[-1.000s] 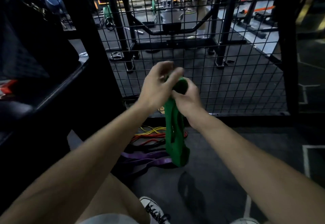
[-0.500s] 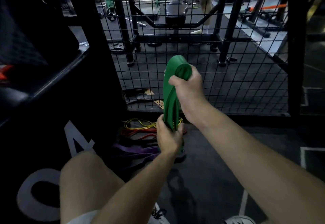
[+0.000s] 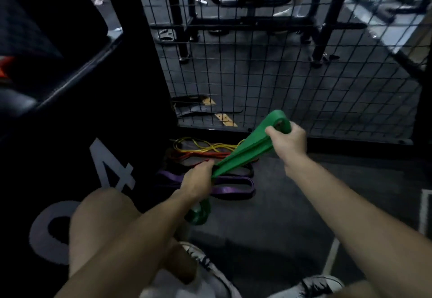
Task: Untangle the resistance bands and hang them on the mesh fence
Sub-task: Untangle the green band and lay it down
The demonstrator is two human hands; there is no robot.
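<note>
A wide green resistance band [image 3: 247, 148] stretches slanted between both hands. My right hand [image 3: 288, 139] grips its upper looped end, close to the foot of the black mesh fence [image 3: 292, 68]. My left hand [image 3: 198, 180] holds the band lower down, and its bottom end [image 3: 198, 212] hangs below my wrist. On the floor behind lie more bands in a tangle: yellow [image 3: 201, 145], red-orange [image 3: 198, 155], black, and a purple one [image 3: 231, 187].
A black padded box with large white digits [image 3: 112, 171] stands at the left, against the fence post. My bent knee [image 3: 98, 218] and grey sneakers [image 3: 320, 283] fill the bottom. Gym racks and benches stand beyond the fence. A white floor line [image 3: 332, 258] runs at the right.
My left hand slid from the band's top down along it. Both hands and the band then dropped lower, and the band went from vertical to slanted. The view tilted downward.
</note>
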